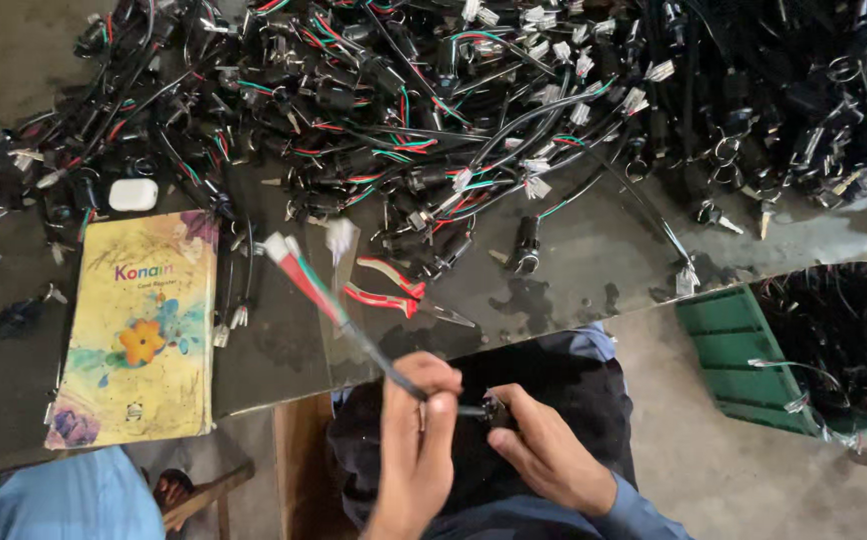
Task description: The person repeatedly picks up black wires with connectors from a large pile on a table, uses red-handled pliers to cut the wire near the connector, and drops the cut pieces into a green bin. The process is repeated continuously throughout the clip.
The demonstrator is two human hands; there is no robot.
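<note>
Head view: black-sheathed wire harness [354,325] ends in red, green, white strands.

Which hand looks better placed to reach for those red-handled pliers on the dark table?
Probably the left hand: it sits nearer, just below the red-handled pliers. But it grips the black cable with red and green wires, while the right hand holds the small black switch.

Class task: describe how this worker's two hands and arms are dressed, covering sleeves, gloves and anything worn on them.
Both hands are bare, with no gloves. The right hand emerges from a long blue sleeve with a cuff at the wrist. The left hand shows no sleeve, ring or watch in view.
</note>
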